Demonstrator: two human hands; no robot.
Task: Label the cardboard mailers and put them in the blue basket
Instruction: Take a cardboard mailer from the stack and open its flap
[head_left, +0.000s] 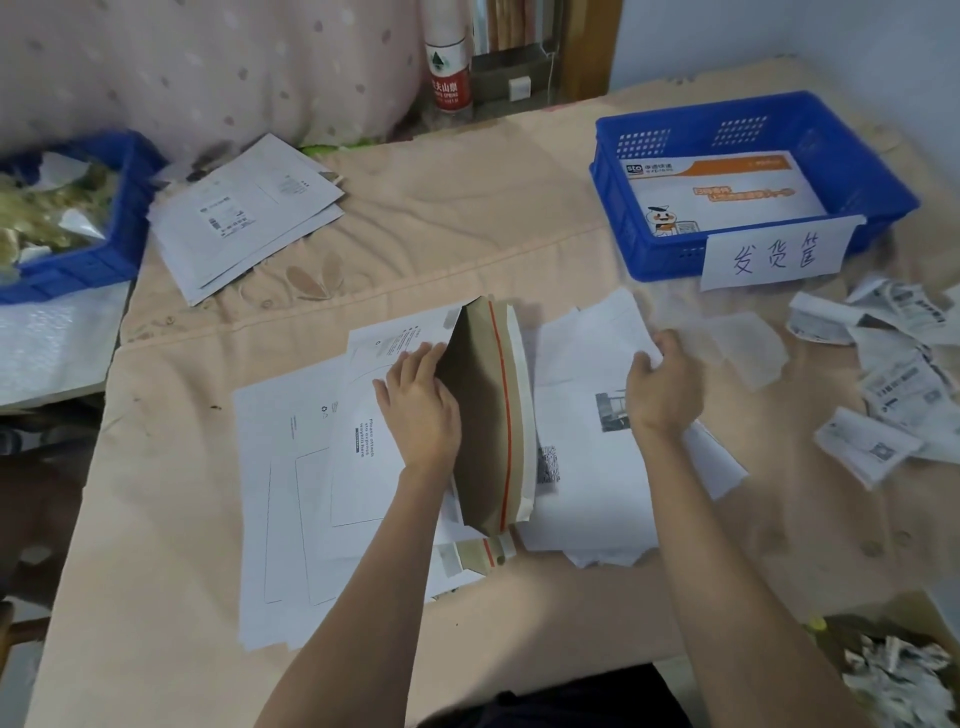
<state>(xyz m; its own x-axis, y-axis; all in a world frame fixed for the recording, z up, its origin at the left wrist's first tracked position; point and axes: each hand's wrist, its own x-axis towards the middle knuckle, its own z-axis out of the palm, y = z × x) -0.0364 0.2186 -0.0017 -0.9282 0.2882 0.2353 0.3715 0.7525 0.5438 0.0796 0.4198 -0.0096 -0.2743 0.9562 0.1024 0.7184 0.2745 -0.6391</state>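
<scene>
A bed-like surface covered in a peach cloth (467, 218) is seen from the head view, with a dotted pink curtain (208, 62) and a water bottle (447, 67) behind. The open flap of a cardboard mailer (363, 441), printed "Please attach sto express waybill here", is held up by the left hand (421, 410). Loose white sheets (597, 467) are grasped at their edge by the right hand (665, 389). A labelled "sto" mailer (727, 192) lies inside the blue basket (857, 171), which bears a handwritten paper sign (779, 257).
</scene>
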